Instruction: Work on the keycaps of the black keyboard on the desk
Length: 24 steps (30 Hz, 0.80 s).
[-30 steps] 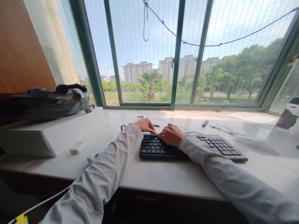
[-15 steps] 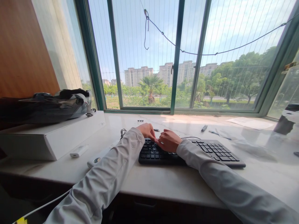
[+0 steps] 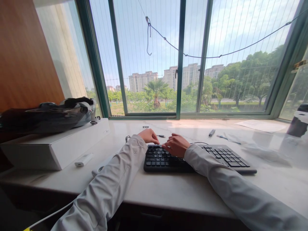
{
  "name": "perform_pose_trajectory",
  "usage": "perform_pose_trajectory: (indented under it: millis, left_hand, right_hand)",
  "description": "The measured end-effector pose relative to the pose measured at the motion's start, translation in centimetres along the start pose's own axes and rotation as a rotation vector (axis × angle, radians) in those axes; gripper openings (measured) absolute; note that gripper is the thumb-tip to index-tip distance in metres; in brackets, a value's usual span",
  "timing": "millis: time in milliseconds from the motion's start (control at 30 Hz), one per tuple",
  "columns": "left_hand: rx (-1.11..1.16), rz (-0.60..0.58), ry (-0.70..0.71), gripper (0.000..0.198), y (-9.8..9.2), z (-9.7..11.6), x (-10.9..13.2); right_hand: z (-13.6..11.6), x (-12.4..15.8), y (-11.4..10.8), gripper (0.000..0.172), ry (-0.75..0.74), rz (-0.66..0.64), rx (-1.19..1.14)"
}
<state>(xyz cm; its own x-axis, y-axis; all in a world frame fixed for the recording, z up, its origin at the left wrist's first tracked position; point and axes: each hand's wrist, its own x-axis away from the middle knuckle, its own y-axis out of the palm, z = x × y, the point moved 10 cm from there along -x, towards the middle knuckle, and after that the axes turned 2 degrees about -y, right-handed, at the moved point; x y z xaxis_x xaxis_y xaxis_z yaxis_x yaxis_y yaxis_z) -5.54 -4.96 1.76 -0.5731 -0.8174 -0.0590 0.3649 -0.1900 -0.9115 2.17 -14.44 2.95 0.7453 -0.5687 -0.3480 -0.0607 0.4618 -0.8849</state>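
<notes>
Keyboard lies on the white table. The left hand is half curled at the keyboard's back edge, the right hand half curled over the keys. I can't tell if they hold anything.

Passable along front strip of tabletop, between left sleeve and right sleeve, up to near edge of keyboard. Blocked over keyboard's middle by right hand and right sleeve; open from above at far right keys. Very tight between right hand and left hand. Walled off at left by white box, with white adapter just beside. Open behind right hand, as far as window frame. Cluttered at right with crumpled clear plastic.
</notes>
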Motion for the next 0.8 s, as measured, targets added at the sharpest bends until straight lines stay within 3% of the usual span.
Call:
perform_pose_trajectory:
  millis: [100,200,300,533,700,800]
  left_hand:
    - [-0.156,0.203,-0.205,0.036,-2.0,-2.7,0.2]
    - [-0.295,0.346,-0.375,0.027,-3.2,-4.6,0.8]
    - [-0.349,0.363,-0.434,0.024,-3.1,-5.6,0.9]
    - [-0.435,0.391,-0.527,0.024,-3.4,-6.7,1.4]
    - [-0.476,0.439,-0.618,0.028,-4.3,-8.3,1.9]
    - [-0.457,0.370,-0.630,0.028,-4.0,-9.8,1.0]
  right_hand:
    - [0.8,0.3,-1.1,0.044,0.077,0.074,-0.039]
    - [0.8,0.4,-0.6,0.040,0.109,0.041,-0.067]
    - [0.3,0.4,0.3,0.040,0.100,-0.033,-0.080]
    - [1.7,0.9,0.8,0.032,0.191,-0.072,-0.088]
    - [2.1,0.8,-0.1,0.033,0.168,0.017,-0.059]
    - [2.4,0.7,0.0,0.027,0.175,0.004,-0.025]
